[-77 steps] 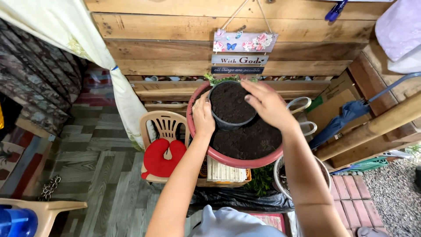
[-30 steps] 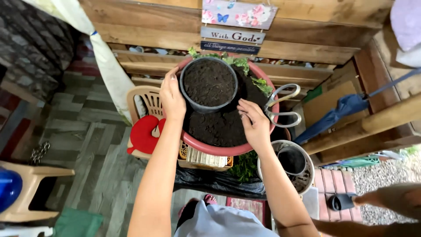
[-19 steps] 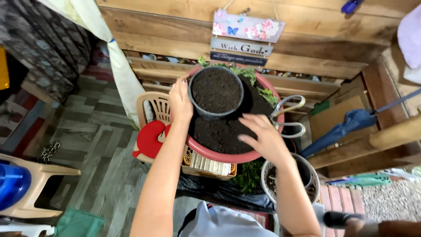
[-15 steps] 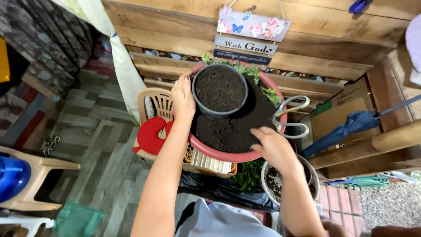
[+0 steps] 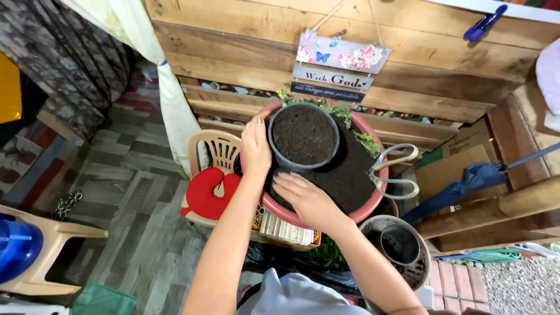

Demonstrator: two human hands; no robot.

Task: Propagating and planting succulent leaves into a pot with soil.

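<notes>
Pot: grey pot [image 5: 303, 137] full of soil, at far side inside pink basin [image 5: 280, 210].
Left hand [image 5: 255, 146]: fingers flat on pot's left wall.
Right hand [image 5: 306, 198]: open, palm on near soil, holding nothing.
Advice: press evenly, keep pot upright; scissors [image 5: 394, 172] lie right.

A home porch or yard potting corner, shown by the rough plank wall [image 5: 245, 41] with its hung plaque [image 5: 341, 67], a soil-filled basin [image 5: 350, 175] and pot [image 5: 303, 137], scissors [image 5: 394, 172], plastic chairs [image 5: 213, 186], a folded umbrella [image 5: 466, 184] and gravel [image 5: 519, 283].
</notes>
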